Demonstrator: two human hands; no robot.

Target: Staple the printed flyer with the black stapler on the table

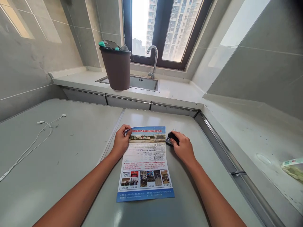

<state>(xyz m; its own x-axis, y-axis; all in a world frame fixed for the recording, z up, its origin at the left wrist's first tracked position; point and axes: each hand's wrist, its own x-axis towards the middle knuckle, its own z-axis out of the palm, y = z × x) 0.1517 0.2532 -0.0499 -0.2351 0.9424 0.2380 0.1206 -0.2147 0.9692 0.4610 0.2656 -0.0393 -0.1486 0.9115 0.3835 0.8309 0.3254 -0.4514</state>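
A printed flyer (145, 167) with a blue band along its bottom and rows of small photos lies on the pale table. My left hand (121, 140) pinches its upper left edge, thumb on top, and that corner curls up slightly. In my right hand (183, 146) is a small black stapler (173, 138), its front end at the flyer's upper right edge. My fingers wrap over its top and hide part of it. Dense rows of short dark marks, seemingly staples, run down the flyer's right part. Whether the stapler's jaws touch the paper I cannot tell.
A white cable (35, 138) lies on the table at left. Beyond the table, a brown bin (117, 67) stands on the counter by the sink (144, 82) and faucet (155, 61). A green-and-white package (293, 162) rests on the right ledge.
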